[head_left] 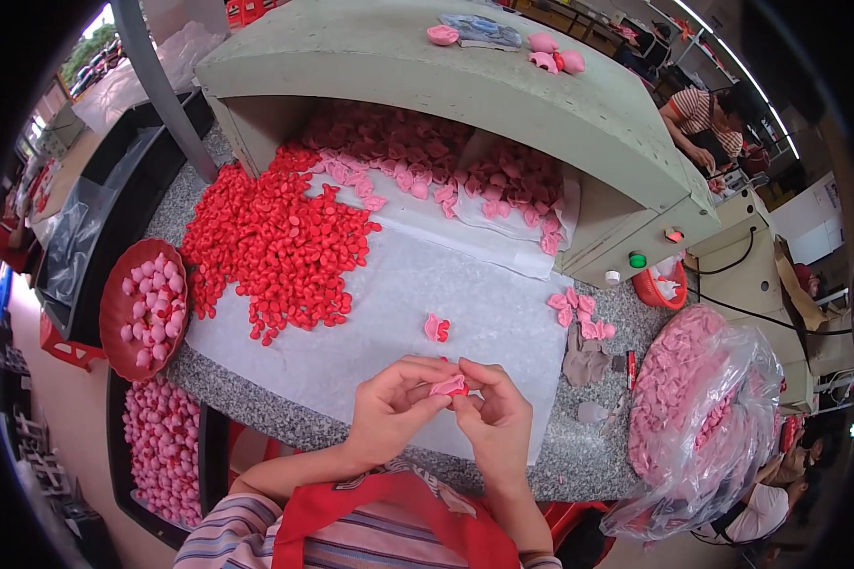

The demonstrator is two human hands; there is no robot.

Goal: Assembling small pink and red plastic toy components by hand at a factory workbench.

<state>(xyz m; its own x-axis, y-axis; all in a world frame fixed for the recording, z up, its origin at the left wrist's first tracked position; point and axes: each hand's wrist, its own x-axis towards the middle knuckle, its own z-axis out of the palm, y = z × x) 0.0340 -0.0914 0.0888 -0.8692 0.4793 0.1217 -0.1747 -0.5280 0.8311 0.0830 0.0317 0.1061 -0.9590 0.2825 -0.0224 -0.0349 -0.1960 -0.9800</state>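
Note:
Over the near part of the white sheet [380, 313], my left hand [392, 400] and my right hand [493, 410] meet fingertip to fingertip. Between them they pinch a small pink shell-like piece [446, 387] with a bit of red at its edge. Just beyond my fingers another pink piece with a red part [436, 328] lies on the sheet. A large heap of small glossy red pieces [266, 242] spreads at the left of the sheet. Pink shells [417, 180] lie at the mouth of a pale green metal housing [446, 90] and deeper inside it.
On the left are a red fluted bowl [112, 318] of pink balls and a black crate [204, 455] full of more. To the right sit loose pink pieces [579, 313], a grey cloth [585, 360], a red basket [662, 289] and a clear plastic bag [731, 417] of pink shells.

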